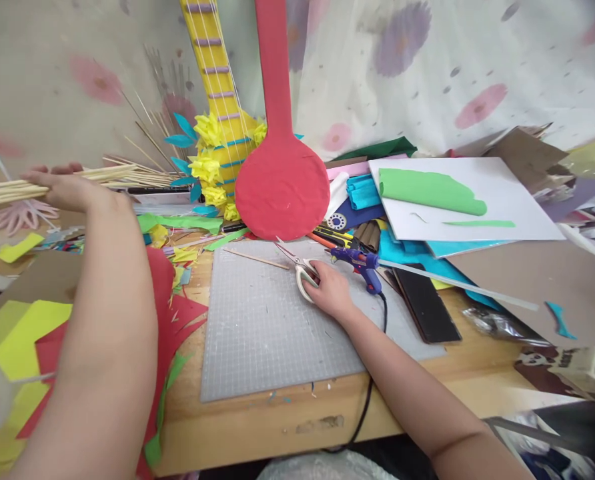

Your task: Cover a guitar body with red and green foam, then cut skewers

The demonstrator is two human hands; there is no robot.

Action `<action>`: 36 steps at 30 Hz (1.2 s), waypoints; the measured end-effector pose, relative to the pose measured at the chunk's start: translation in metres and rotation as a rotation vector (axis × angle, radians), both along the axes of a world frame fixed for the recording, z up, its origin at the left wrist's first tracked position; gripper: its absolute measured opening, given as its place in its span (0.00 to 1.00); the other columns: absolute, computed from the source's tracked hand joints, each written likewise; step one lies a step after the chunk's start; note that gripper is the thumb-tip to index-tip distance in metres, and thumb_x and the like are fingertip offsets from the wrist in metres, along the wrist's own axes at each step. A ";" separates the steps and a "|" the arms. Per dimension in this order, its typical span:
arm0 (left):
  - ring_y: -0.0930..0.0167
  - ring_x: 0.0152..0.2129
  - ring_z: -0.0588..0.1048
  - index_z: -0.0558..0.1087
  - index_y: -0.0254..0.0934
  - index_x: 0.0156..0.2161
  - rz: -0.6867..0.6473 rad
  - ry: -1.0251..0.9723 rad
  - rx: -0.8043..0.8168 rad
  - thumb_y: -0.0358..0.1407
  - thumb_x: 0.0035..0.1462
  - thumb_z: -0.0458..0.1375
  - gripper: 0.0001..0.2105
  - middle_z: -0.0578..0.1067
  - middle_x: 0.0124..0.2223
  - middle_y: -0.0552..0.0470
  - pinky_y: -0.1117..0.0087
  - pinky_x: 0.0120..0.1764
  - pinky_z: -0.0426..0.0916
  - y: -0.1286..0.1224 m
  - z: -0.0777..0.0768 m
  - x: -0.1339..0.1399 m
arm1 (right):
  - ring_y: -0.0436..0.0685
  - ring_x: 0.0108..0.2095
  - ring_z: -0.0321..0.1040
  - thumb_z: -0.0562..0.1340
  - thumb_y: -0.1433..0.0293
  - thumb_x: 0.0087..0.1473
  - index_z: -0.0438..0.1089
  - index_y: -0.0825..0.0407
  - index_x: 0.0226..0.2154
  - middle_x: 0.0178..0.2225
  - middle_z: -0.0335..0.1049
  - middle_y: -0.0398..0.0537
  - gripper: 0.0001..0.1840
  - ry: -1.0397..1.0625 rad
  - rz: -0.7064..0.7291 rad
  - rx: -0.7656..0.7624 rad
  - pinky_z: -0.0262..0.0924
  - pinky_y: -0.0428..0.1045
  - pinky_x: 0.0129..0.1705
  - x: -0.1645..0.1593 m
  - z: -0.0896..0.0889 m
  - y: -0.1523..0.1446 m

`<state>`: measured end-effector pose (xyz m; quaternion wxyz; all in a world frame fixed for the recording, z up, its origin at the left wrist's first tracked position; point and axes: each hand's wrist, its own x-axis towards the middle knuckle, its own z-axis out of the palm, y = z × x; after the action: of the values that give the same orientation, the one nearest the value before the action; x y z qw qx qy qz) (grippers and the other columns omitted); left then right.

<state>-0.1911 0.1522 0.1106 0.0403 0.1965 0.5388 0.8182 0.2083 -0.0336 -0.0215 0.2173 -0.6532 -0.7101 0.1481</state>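
At the far left my left hand point(65, 190) is closed around a bundle of thin wooden sticks point(7, 193), which stick out on both sides of it. My right hand point(331, 291) rests low over the grey cutting mat point(257, 340), its fingers on the white handles of a pair of scissors point(303, 277). The scissor blades are slightly parted and point to the back left. One loose wooden stick point(257, 258) lies on the mat beside the blades. Just right of the scissors is a blue glue gun point(360, 261) with a long glue stick in its back.
Behind the mat stand a red banjo-shaped piece point(282, 190) and a yellow guitar-shaped piece point(217, 87) with paper flowers. A white board point(457, 230) with green pieces and a black phone-like slab point(427, 307) lie right. Coloured scraps point(32, 333) cover the left; the glue gun's cord point(369, 400) crosses the front edge.
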 end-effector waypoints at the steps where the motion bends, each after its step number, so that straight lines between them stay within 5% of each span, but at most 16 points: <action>1: 0.83 0.23 0.61 0.46 0.39 0.35 0.102 -0.143 0.014 0.44 0.59 0.12 0.23 0.53 0.30 0.58 0.79 0.35 0.64 -0.016 0.003 0.015 | 0.56 0.34 0.67 0.57 0.66 0.50 0.67 0.52 0.41 0.35 0.72 0.49 0.15 0.002 -0.009 0.005 0.55 0.47 0.33 -0.001 0.000 0.000; 4: 0.82 0.18 0.56 0.48 0.40 0.32 -0.063 -0.071 0.092 0.44 0.65 0.24 0.17 0.50 0.25 0.61 0.79 0.28 0.64 -0.064 -0.002 0.073 | 0.58 0.37 0.67 0.57 0.66 0.50 0.66 0.53 0.42 0.37 0.71 0.51 0.16 0.009 -0.045 0.046 0.57 0.49 0.36 -0.002 -0.005 0.000; 10: 0.79 0.11 0.61 0.60 0.37 0.30 -0.684 0.150 -0.077 0.42 0.61 0.48 0.11 0.59 0.18 0.62 0.76 0.18 0.59 -0.134 -0.065 0.177 | 0.63 0.44 0.63 0.58 0.67 0.51 0.67 0.56 0.43 0.43 0.66 0.59 0.16 -0.007 0.072 0.198 0.58 0.54 0.46 -0.002 -0.011 0.003; 13: 0.78 0.15 0.66 0.65 0.37 0.31 -0.877 0.279 -0.129 0.46 0.55 0.55 0.13 0.62 0.19 0.61 0.76 0.22 0.64 -0.148 -0.091 0.200 | 0.64 0.46 0.62 0.61 0.69 0.50 0.66 0.58 0.43 0.43 0.65 0.60 0.17 0.015 0.059 0.196 0.58 0.56 0.48 -0.001 -0.010 0.005; 18: 0.77 0.20 0.70 0.68 0.36 0.32 -0.934 0.280 -0.241 0.42 0.51 0.59 0.10 0.67 0.22 0.59 0.75 0.29 0.67 -0.153 -0.124 0.205 | 0.65 0.46 0.62 0.60 0.75 0.47 0.64 0.59 0.44 0.44 0.64 0.61 0.19 0.038 0.019 0.187 0.58 0.57 0.48 0.001 -0.009 0.006; 22: 0.77 0.17 0.67 0.67 0.36 0.32 -1.047 0.154 -0.330 0.41 0.52 0.58 0.10 0.65 0.21 0.59 0.75 0.22 0.63 -0.165 -0.127 0.198 | 0.64 0.47 0.61 0.57 0.79 0.46 0.67 0.57 0.40 0.45 0.65 0.61 0.15 0.107 0.048 0.268 0.56 0.58 0.51 0.004 -0.006 0.003; 25: 0.78 0.14 0.63 0.68 0.36 0.33 -1.509 -0.009 -0.410 0.42 0.48 0.61 0.12 0.62 0.20 0.60 0.74 0.19 0.63 -0.183 -0.112 0.198 | 0.62 0.50 0.60 0.58 0.74 0.49 0.66 0.54 0.40 0.47 0.66 0.58 0.13 0.388 0.126 0.349 0.54 0.58 0.55 0.000 0.001 -0.004; 28: 0.76 0.16 0.65 0.69 0.34 0.32 -1.923 -0.039 -0.665 0.41 0.42 0.65 0.15 0.63 0.20 0.59 0.69 0.24 0.69 -0.197 -0.103 0.206 | 0.58 0.49 0.64 0.60 0.59 0.51 0.64 0.49 0.43 0.46 0.68 0.52 0.18 0.853 0.311 0.142 0.58 0.56 0.53 -0.012 0.008 -0.009; 32: 0.80 0.14 0.61 0.68 0.33 0.31 -1.930 0.036 -0.812 0.40 0.45 0.64 0.14 0.60 0.18 0.60 0.76 0.19 0.60 -0.199 -0.110 0.223 | 0.55 0.41 0.69 0.66 0.53 0.43 0.61 0.47 0.41 0.38 0.71 0.45 0.26 1.332 0.461 -0.196 0.64 0.52 0.46 -0.024 0.015 -0.007; 36: 0.82 0.12 0.52 0.63 0.35 0.27 -1.768 0.093 -0.717 0.39 0.49 0.61 0.12 0.53 0.16 0.64 0.78 0.17 0.47 -0.195 -0.121 0.245 | 0.49 0.30 0.69 0.70 0.59 0.39 0.58 0.47 0.37 0.30 0.68 0.37 0.26 1.490 0.448 -0.307 0.65 0.48 0.34 -0.024 0.032 -0.002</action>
<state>0.0535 -0.0426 -0.0106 0.6803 0.5407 0.4152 0.2693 0.1838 -0.0356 0.0103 0.5078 -0.2461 -0.4639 0.6829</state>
